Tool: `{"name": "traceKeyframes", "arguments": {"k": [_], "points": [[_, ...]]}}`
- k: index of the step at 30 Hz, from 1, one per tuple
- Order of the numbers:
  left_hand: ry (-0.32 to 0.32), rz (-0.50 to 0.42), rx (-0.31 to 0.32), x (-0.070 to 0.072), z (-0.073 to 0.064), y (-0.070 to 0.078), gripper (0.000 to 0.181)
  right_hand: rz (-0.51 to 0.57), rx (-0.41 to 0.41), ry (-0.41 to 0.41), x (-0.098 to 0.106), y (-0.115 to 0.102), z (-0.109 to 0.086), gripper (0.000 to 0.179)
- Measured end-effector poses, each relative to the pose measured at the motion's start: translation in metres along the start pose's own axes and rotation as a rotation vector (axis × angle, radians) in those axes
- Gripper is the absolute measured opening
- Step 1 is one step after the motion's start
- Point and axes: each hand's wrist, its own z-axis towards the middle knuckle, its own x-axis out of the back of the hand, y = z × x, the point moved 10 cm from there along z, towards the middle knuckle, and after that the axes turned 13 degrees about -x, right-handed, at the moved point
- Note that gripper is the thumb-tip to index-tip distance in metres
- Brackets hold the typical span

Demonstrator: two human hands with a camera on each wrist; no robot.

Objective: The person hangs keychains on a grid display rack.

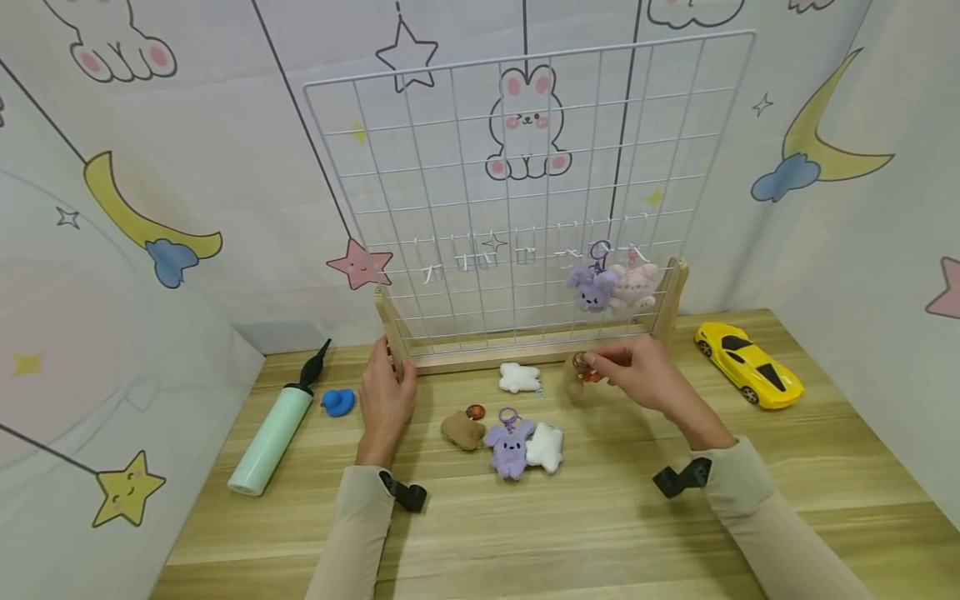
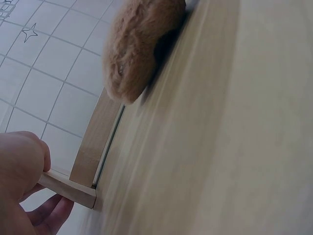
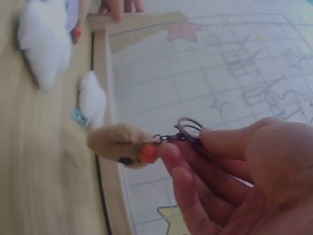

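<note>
My right hand (image 1: 648, 375) pinches the dark metal ring (image 3: 188, 128) of a brown plush keychain (image 3: 115, 142) between thumb and fingers. The plush hangs by a short chain with an orange bead (image 3: 148, 153), just in front of the rack's wooden base. At the rack's left end, my left hand (image 1: 387, 392) grips the wooden foot (image 2: 68, 188), thumb on one side and fingers on the other. A purple plush keychain (image 1: 592, 290) and a pink plush keychain (image 1: 634, 287) hang from hooks at the right of the white wire grid (image 1: 525, 62).
Before the rack lie a white plush (image 1: 519, 377), a brown plush (image 1: 462, 430), a purple plush (image 1: 510, 450) and another white plush (image 1: 545, 447). A green pump (image 1: 272, 437) and blue toy duck (image 1: 339, 402) lie left; a yellow toy car (image 1: 748, 365) stands right.
</note>
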Motion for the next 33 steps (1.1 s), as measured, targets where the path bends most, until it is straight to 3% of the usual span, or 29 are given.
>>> {"name": "traceKeyframes", "arguments": {"k": [4, 10, 14, 17, 25, 33], "points": [[0.01, 0.003, -0.011, 0.001, 0.0, 0.001, 0.051, 0.015, 0.04, 0.097, 0.012, -0.015, -0.003, 0.027], [0.026, -0.008, -0.016, -0.001, -0.001, -0.008, 0.052, 0.024, 0.183, 0.248, 0.026, -0.043, -0.012, 0.024], [0.039, -0.004, -0.03, -0.001, -0.002, -0.01, 0.052, 0.132, 0.249, 0.303, 0.033, -0.058, -0.015, 0.022], [0.033, -0.014, -0.03, 0.003, -0.003, -0.003, 0.053, 0.254, 0.24, 0.317, 0.038, -0.064, -0.014, 0.023], [0.027, 0.005, -0.025, 0.003, 0.0, 0.0, 0.052, 0.557, 0.189, 0.403, 0.051, -0.074, -0.008, 0.032], [-0.023, 0.003, 0.014, -0.001, 0.0, -0.003, 0.052, 0.737, 0.126, 0.45, 0.054, -0.075, -0.003, 0.037]]}}
